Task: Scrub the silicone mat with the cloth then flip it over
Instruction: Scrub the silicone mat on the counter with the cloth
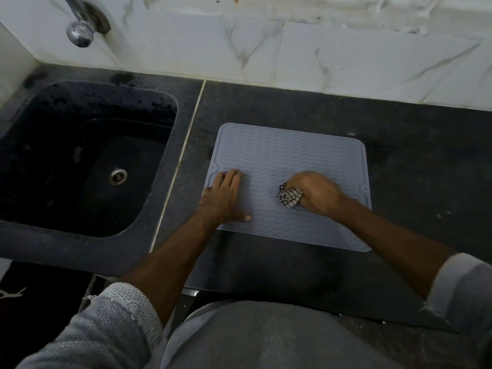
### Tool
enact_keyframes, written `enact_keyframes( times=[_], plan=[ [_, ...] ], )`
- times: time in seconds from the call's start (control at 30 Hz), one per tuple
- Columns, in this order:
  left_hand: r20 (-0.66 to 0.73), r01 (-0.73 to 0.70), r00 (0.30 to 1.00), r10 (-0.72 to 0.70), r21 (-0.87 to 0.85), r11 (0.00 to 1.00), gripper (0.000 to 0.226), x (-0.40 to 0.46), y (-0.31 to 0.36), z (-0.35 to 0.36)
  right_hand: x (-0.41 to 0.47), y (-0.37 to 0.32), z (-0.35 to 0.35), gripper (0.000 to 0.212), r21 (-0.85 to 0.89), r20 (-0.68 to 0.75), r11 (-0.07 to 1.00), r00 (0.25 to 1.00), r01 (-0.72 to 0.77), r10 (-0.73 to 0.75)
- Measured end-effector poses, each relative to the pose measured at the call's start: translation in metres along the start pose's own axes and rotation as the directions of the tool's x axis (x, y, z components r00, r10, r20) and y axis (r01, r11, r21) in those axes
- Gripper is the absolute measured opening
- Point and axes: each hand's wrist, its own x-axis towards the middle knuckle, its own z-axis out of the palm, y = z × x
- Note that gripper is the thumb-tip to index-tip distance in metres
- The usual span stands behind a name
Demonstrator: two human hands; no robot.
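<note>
A grey silicone mat (287, 153) with a wavy ribbed pattern lies flat on the dark countertop, ribbed side up. My left hand (225, 197) presses flat on the mat's left part, fingers straight and thumb spread toward the near edge. My right hand (316, 193) grips a bunched checked cloth (288, 197) and holds it against the middle of the mat. Most of the cloth is hidden inside my fist.
A dark sink (87, 158) with a metal drain (117, 176) lies to the left of the mat, beyond a pale seam in the counter. A chrome tap (80, 27) sticks out of the marble-tiled wall (319, 54) above it. Dark countertop (415, 155) extends to the right.
</note>
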Motion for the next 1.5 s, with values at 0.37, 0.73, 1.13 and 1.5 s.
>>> enact_keyframes(
  times=[0.37,0.73,1.13,1.5],
  plan=[
    [-0.020,-0.032,0.999,0.032,-0.032,0.999,0.125,0.003,-0.008,0.006,0.011,-0.018,0.008,0.036,0.018,-0.002,0.998,0.998,-0.055,0.055],
    [0.169,-0.137,0.975,0.147,-0.070,0.988,0.125,0.011,-0.030,-0.018,0.038,-0.063,0.012,0.034,0.020,-0.102,0.996,0.991,0.084,-0.082],
    [0.167,-0.228,0.956,0.240,-0.088,0.970,0.112,0.017,-0.065,-0.031,0.018,-0.044,0.016,0.038,-0.032,-0.022,0.999,1.000,-0.015,0.014],
    [0.176,-0.204,0.959,0.220,-0.105,0.973,0.115,0.019,-0.068,-0.028,0.049,-0.079,0.034,0.039,-0.096,-0.004,0.991,0.995,0.098,-0.099]
  ],
)
